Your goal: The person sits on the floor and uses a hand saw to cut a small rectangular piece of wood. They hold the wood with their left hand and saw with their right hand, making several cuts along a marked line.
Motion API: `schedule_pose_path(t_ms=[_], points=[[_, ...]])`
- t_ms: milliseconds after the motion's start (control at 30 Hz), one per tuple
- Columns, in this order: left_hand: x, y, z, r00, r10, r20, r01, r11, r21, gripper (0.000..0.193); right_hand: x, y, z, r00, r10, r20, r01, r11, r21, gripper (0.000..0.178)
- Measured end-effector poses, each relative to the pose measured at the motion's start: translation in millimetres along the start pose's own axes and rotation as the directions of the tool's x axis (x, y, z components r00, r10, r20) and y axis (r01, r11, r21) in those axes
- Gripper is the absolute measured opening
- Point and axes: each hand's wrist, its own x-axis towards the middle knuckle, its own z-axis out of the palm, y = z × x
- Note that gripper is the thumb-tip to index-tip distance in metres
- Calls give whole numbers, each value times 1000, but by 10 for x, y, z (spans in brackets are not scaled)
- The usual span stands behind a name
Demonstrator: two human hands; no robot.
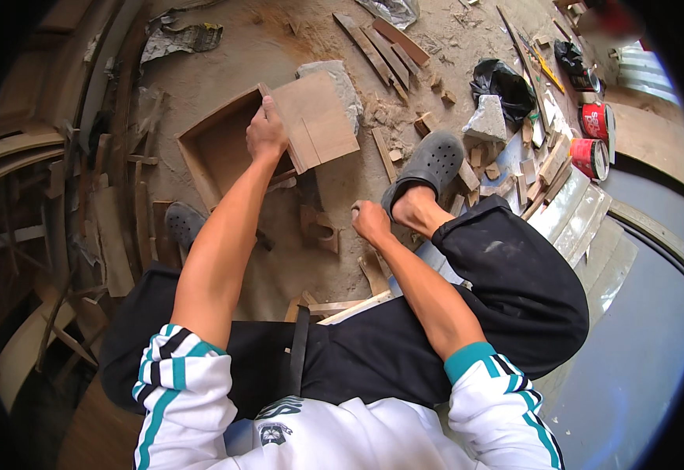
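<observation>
L hand (266, 129) grips the edge of the front panel (326, 117) on the wooden drawer (228, 145), ahead of the L clog (184, 224). R hand (371, 222) is curled nr the R clog (434, 160); can't tell if it holds anything. One-handed grip off-centre could prob. let the drawer twist/slip. Wood scraps (552, 162), concrete block (487, 121) & red cans (590, 158) crowd the R side, likely limiting room.

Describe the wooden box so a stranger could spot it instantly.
Over the dusty floor, ahead of the black trousers, find the person's left grip. It holds the brown wooden box. Unlike the loose flat planks beyond, it has walls around a hollow interior.
</observation>
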Motion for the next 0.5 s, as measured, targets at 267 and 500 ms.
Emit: schedule_pose_path(t_ms=[267,500], points=[[-48,-213,-423,969,248,5,-245,951,189,74,257,136,13,996,65,-66,-62,997,51,27],[-422,-748,-1208,772,568,-285,-498,819,285,53,295,-255,-157,975,46,-216,-10,987,161,36]])
